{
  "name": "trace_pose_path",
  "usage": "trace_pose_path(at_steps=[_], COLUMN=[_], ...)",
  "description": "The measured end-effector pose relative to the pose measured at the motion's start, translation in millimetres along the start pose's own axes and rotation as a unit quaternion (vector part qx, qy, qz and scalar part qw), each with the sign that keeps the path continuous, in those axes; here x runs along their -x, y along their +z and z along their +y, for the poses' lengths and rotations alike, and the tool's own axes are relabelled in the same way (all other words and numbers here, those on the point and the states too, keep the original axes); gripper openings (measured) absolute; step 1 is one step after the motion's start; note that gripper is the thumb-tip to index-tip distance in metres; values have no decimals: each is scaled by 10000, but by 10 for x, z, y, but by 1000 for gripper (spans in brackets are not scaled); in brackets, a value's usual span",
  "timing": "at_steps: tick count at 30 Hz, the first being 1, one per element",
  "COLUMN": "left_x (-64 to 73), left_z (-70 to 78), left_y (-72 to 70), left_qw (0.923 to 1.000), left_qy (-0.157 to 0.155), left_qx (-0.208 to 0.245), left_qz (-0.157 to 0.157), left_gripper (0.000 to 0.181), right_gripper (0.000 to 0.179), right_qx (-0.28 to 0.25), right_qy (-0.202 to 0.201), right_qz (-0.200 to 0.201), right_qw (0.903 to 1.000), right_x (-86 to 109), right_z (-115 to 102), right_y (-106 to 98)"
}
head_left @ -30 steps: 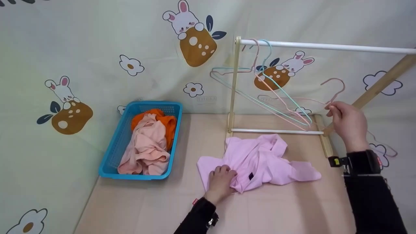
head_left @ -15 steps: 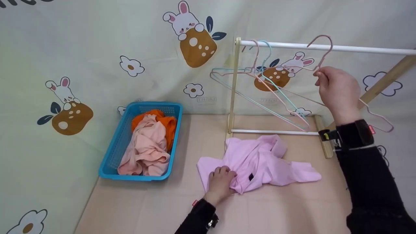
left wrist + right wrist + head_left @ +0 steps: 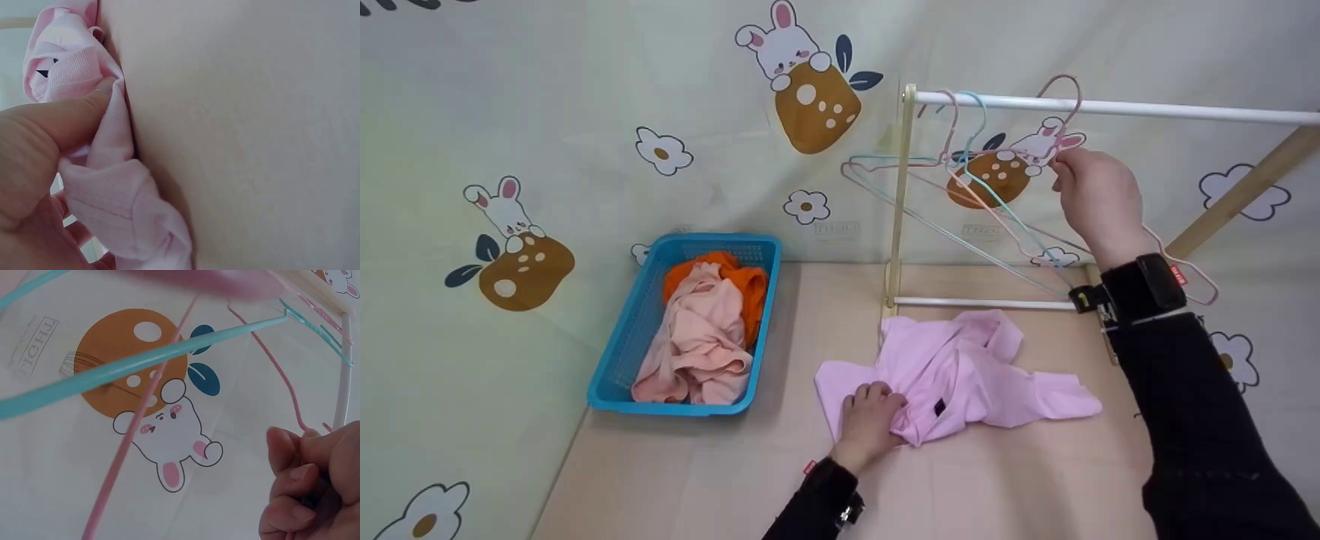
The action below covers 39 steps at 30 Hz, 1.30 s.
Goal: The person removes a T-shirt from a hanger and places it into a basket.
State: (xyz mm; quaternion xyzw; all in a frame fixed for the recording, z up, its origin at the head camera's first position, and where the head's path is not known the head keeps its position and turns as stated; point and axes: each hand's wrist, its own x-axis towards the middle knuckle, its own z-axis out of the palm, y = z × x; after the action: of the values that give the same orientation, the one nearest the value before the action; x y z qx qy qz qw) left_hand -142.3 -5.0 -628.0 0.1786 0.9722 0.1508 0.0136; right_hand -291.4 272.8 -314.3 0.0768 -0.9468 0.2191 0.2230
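Note:
A crumpled light pink shirt (image 3: 979,382) with a small black patch lies on the table. My left hand (image 3: 870,424) grips its near edge; in the left wrist view the thumb (image 3: 84,115) presses on the folded cloth, with other fingers partly hidden behind it. My right hand (image 3: 1099,199) is raised at the clothes rack and pinches a pink hanger (image 3: 1079,96) just below its hook. That hook overlaps the white rail (image 3: 1192,112) in the head view. In the right wrist view, the curled fingers (image 3: 292,481) hold the hanger's neck.
Another pink hanger (image 3: 953,124) and a teal hanger (image 3: 982,124) hang at the rail's left end, beside the wooden post (image 3: 900,210). A blue basket (image 3: 675,409) at left holds a peach cloth (image 3: 705,322) and an orange one (image 3: 754,300). A printed backdrop stands behind.
My right hand has lifted the pink hanger from beside the rack up to rail height, then shifted left along the rail. The left hand and shirt have stayed in place.

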Motion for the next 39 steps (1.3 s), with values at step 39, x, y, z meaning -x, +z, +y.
trace_pose_path(at_steps=[39], left_x=[-599], left_z=[465], left_y=[-112], left_qw=[9979], left_qy=[-139], left_qx=[479], left_qz=[-411], left_gripper=[115], right_gripper=[38], right_qx=[-1823], right_qy=[-2043], right_qz=[1788], right_qw=[9450], right_x=[1834], right_z=[148], right_y=[635])
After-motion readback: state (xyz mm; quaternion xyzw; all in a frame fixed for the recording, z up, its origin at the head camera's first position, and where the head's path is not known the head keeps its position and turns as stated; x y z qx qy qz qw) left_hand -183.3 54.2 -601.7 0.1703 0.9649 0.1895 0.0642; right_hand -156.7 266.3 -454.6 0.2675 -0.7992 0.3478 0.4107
